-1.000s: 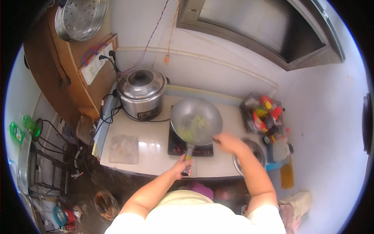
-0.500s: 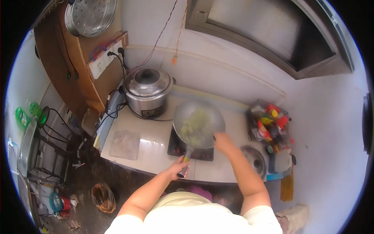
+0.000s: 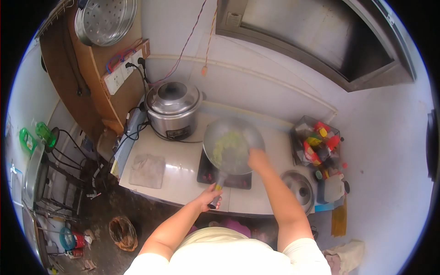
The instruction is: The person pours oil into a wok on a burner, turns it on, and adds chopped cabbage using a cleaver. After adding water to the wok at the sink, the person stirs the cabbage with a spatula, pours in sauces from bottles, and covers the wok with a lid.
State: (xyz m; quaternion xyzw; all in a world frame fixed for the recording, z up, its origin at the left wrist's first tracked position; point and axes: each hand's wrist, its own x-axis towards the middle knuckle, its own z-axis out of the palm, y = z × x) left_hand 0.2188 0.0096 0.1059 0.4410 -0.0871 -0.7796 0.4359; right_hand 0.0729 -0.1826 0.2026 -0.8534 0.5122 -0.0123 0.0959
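Observation:
A grey wok [image 3: 254,137] with a long handle stands on a black induction cooker [image 3: 243,182]. Chopped green vegetables [image 3: 223,145] lie in the wok, under some haze. My left hand [image 3: 210,198] is wrapped round the wok's handle near its end. Over the wok's right rim, my right hand [image 3: 257,159] is closed, apparently on a spatula [image 3: 234,158]; its dark, blurred blade reaches into the greens, and its grip is hidden by my fingers.
A steel electric cooker [image 3: 172,112] stands behind, left of the wok. A folded cloth [image 3: 146,171] lies at the left. To the right are a pot lid [image 3: 300,190], a basket of seasonings [image 3: 302,158] and a jug [image 3: 331,189]. A range hood [image 3: 293,50] hangs above.
My right hand has moved slightly left and up over the wok's rim, and the greens have shifted in the wok. My left hand keeps its hold on the handle.

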